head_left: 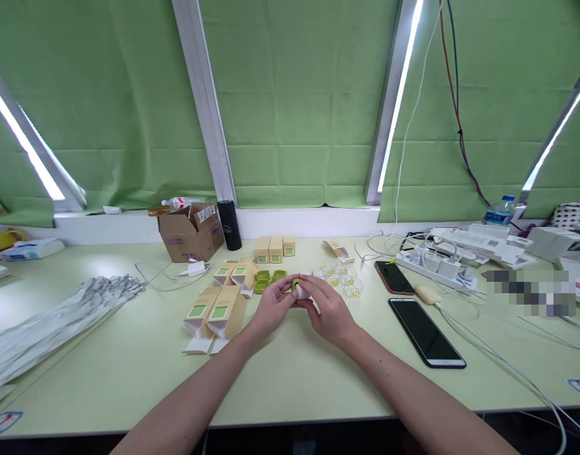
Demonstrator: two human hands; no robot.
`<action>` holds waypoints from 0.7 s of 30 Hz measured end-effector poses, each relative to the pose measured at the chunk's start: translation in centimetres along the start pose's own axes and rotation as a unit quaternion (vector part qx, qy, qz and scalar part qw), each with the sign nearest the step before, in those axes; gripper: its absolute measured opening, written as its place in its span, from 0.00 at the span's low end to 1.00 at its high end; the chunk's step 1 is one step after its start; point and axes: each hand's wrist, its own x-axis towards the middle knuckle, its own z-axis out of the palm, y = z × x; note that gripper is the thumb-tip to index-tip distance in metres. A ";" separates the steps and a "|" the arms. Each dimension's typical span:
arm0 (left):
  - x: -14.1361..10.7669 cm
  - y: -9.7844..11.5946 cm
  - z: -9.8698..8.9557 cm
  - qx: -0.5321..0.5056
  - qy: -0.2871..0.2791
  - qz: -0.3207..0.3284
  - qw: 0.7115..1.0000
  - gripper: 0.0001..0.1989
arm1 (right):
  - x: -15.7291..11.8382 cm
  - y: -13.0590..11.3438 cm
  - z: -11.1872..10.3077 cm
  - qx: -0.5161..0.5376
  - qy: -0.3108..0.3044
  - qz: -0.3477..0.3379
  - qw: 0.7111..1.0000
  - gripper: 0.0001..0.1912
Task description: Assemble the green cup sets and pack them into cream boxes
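Note:
Both of my hands meet over the middle of the table, closed around a small green and white piece (299, 291) whose kind I cannot make out. My left hand (272, 304) grips its left side, and my right hand (330, 311) has its fingers on the top and right side. Just left of my fingers sit several small green square trays (262, 286). To the right of my right hand are several clear plastic cups (352, 287) with yellow bits in them. Open cardboard boxes with green labels (227, 311) lie left of my left hand.
Small closed boxes (270, 249) stand behind the trays, near a black cylinder (229, 225) and a cardboard carton (190, 232). At right lie two phones (427, 332), a power strip (435, 268) and loose cables. Silvery strips (67, 322) cover the left side.

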 end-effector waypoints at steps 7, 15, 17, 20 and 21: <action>0.0 0.7 0.4 -0.009 0.004 -0.016 1.000 0.25 | 0.3 -0.1 -0.1 -0.028 0.022 -0.021 0.999 0.23; 0.0 0.8 0.8 0.001 0.032 -0.010 0.999 0.25 | 0.5 -0.3 0.0 -0.051 0.036 -0.042 0.997 0.23; -0.1 0.7 0.8 0.006 0.037 -0.003 0.999 0.25 | 0.5 -0.3 0.0 -0.052 0.037 -0.047 0.997 0.23; -0.1 0.5 0.9 0.004 0.043 0.002 0.999 0.26 | 0.3 -0.1 0.2 -0.052 0.035 -0.048 0.997 0.23; -0.2 0.4 0.9 0.002 0.045 0.002 0.999 0.26 | 0.3 0.0 0.2 -0.051 0.034 -0.047 0.997 0.23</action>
